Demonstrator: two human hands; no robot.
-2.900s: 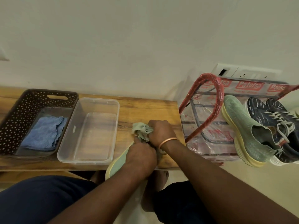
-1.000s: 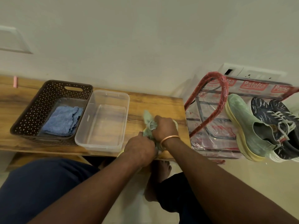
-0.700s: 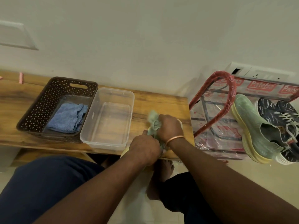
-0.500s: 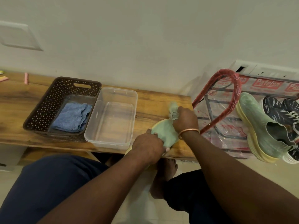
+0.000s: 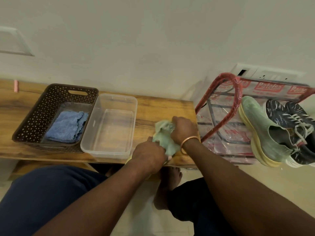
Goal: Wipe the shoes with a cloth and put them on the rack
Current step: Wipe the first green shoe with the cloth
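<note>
Shoe (image 5: 171, 148) slants near-left to far-right, under cloth (image 5: 162, 127).

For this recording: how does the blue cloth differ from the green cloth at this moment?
The blue cloth lies folded flat in the brown basket, with no hand on it; the green cloth is bunched up in the right hand. The blue cloth is idle, while the green cloth is held against the shoe that the left hand grips. Both are small soft cloths.
</note>
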